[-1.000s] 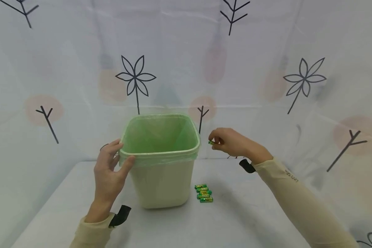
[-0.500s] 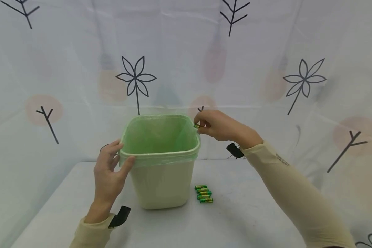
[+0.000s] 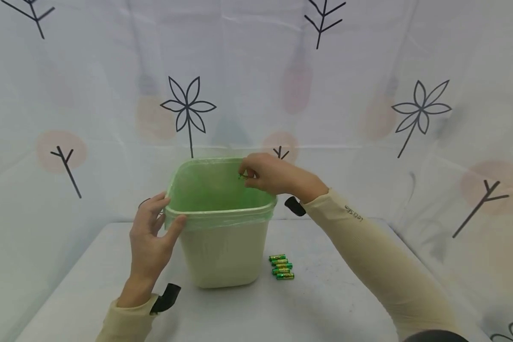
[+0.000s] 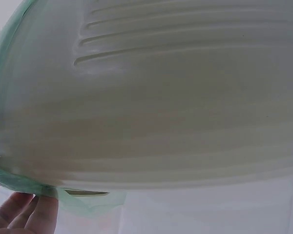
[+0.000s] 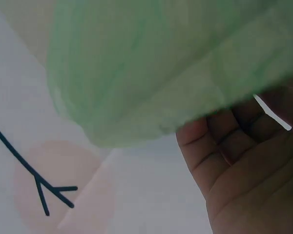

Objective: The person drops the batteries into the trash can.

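A pale trash bin point(image 3: 224, 259) stands on the white table, lined with a thin green bag point(image 3: 205, 190) folded over its rim. My left hand point(image 3: 149, 240) grips the rim at the front left corner, thumb in front and fingers along the side; its fingers point(image 4: 41, 214) touch the bag in the left wrist view. Over the right part of the bin's opening, my right hand point(image 3: 275, 175) pinches a small green battery point(image 3: 242, 176) between thumb and fingers. That battery is hidden in the right wrist view, where the hand point(image 5: 249, 165) appears beside the green bag.
Several green and gold batteries point(image 3: 282, 266) lie in a short column on the table point(image 3: 325, 289), close to the bin's right side. Behind the table hangs a white curtain point(image 3: 248, 95) with printed flowers and twigs.
My right hand has moved up and left with the battery, from right of the bin to above its opening. My left hand and the bin have stayed in place.
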`<state>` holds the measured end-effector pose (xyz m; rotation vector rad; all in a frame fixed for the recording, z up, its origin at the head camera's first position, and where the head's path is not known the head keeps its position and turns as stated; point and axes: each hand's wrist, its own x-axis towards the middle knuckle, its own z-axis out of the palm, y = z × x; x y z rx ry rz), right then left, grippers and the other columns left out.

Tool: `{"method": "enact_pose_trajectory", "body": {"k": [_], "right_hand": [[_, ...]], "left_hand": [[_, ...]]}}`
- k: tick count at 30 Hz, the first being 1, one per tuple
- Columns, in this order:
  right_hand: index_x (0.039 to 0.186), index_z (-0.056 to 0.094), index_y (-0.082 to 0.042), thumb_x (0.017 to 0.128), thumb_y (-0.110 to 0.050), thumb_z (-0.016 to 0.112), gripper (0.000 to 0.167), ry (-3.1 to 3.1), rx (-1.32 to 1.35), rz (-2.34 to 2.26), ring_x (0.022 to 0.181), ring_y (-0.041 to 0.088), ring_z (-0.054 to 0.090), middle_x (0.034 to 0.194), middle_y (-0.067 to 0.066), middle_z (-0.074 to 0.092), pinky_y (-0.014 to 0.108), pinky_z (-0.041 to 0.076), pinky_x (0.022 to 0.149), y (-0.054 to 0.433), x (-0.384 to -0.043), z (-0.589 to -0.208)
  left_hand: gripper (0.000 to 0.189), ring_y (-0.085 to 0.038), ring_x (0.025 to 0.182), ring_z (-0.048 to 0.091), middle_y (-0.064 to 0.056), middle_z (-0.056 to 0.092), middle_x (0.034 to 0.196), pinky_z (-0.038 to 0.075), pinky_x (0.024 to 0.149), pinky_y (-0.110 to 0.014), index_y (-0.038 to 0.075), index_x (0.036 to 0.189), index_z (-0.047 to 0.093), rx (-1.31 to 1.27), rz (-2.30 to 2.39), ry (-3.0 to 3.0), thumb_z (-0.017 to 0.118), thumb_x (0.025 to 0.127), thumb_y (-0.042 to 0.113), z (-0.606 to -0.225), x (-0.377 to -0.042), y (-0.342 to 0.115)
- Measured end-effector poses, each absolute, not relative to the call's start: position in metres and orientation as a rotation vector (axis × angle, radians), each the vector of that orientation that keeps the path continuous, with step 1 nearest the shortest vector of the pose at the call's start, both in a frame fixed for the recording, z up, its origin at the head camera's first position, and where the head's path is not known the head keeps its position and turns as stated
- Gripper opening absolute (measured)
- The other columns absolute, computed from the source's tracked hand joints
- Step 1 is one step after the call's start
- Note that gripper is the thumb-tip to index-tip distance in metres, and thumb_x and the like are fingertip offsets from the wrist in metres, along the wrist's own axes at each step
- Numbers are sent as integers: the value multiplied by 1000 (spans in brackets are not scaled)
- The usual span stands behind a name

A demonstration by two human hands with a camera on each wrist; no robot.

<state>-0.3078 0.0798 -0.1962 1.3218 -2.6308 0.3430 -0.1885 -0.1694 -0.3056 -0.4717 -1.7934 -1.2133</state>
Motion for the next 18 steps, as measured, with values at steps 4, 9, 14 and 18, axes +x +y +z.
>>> {"method": "enact_pose_trajectory", "body": {"k": [4, 9, 14, 18], "right_hand": [[116, 63, -10, 95, -15, 61, 22, -2660, 1332, 327, 84, 14, 52, 96, -1, 57, 29, 47, 75, 67, -309, -202], [112, 64, -12, 93, -15, 63, 19, -2654, 1399, 321, 85, 12, 53, 96, -2, 58, 28, 48, 76, 58, -310, -212], [111, 64, -13, 92, -14, 64, 18, -2658, 1424, 326, 84, 11, 54, 96, -3, 59, 27, 49, 76, 56, -308, -217], [112, 64, -12, 92, -13, 65, 20, -2656, 1429, 337, 84, 11, 55, 96, -2, 60, 27, 49, 76, 56, -307, -216]], "left_hand": [[42, -22, 121, 54, -25, 52, 127, 45, 96, -20, -13, 116, 54, -458, -1209, -1803, 71, 77, -13, -305, -188, -169], [43, -26, 122, 53, -25, 51, 128, 45, 97, -20, -13, 117, 54, -454, -1234, -1801, 71, 77, -12, -305, -187, -169], [45, -26, 122, 53, -18, 52, 130, 46, 97, -22, -9, 119, 55, -478, -1250, -1789, 73, 77, -10, -315, -199, -175], [47, -24, 123, 53, -12, 53, 132, 46, 97, -23, -5, 121, 57, -496, -1258, -1776, 75, 78, -5, -325, -210, -182]]}}
